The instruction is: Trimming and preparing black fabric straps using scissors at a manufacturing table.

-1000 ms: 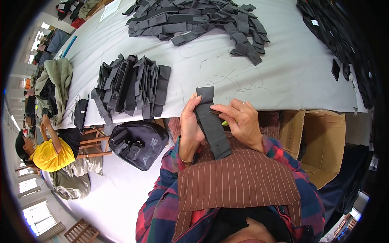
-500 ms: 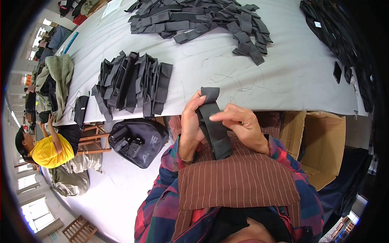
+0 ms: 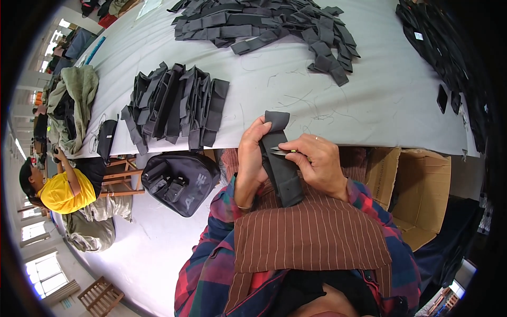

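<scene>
My left hand [image 3: 252,153] grips a dark grey folded fabric strip [image 3: 283,171], its thumb pressed near the upper end. The strip hangs from above the table edge down to my striped apron. In my right hand [image 3: 319,161] is a small pair of thread snips [image 3: 280,151], silver with a bit of yellow-green. Their two pointed blades are slightly apart and lie over the middle of the strip; whether they touch it I cannot tell. Most of the snips' handle is hidden by my fingers.
A folded stack of grey strips [image 3: 174,108] and a larger pile [image 3: 264,26] lie on the white-covered table [image 3: 369,116]. Dark goods [image 3: 446,68] line the right side. Below are a dark bag [image 3: 182,185] and a cardboard box [image 3: 422,195]. A person in yellow [image 3: 68,193] works at left.
My right hand, its index finger earlier stretched across the strip, has turned so that the snips' blades show over it. My left hand keeps hold of the strip.
</scene>
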`<action>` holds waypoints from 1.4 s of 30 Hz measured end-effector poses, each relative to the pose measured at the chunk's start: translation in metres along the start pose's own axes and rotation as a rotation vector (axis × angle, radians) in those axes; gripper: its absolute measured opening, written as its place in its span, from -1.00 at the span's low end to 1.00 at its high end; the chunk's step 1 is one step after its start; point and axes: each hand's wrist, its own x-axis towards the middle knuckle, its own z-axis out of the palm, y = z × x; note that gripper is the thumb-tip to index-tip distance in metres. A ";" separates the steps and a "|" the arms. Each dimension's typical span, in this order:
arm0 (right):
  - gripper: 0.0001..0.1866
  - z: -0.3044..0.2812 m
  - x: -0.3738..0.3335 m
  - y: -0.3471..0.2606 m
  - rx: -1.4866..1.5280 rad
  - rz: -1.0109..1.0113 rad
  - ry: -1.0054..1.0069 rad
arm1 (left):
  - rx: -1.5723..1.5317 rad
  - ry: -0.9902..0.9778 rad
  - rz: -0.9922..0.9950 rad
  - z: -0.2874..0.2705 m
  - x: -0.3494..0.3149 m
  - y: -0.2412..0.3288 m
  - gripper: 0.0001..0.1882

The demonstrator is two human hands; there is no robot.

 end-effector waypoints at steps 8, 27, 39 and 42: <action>-0.82 0.003 0.003 -0.006 -0.059 -0.020 -0.002 | 0.091 0.004 0.049 0.001 0.000 -0.002 -0.77; -0.91 -0.002 0.012 0.038 0.684 0.468 0.008 | 0.139 -0.253 -0.170 -0.038 -0.024 0.004 -0.28; -0.87 0.002 -0.007 0.049 0.533 0.349 -0.121 | 0.040 -0.134 -0.138 -0.026 -0.025 -0.013 -0.56; -0.81 -0.001 -0.006 0.048 0.420 0.341 -0.072 | 0.084 -0.099 -0.041 -0.015 -0.025 -0.008 -0.63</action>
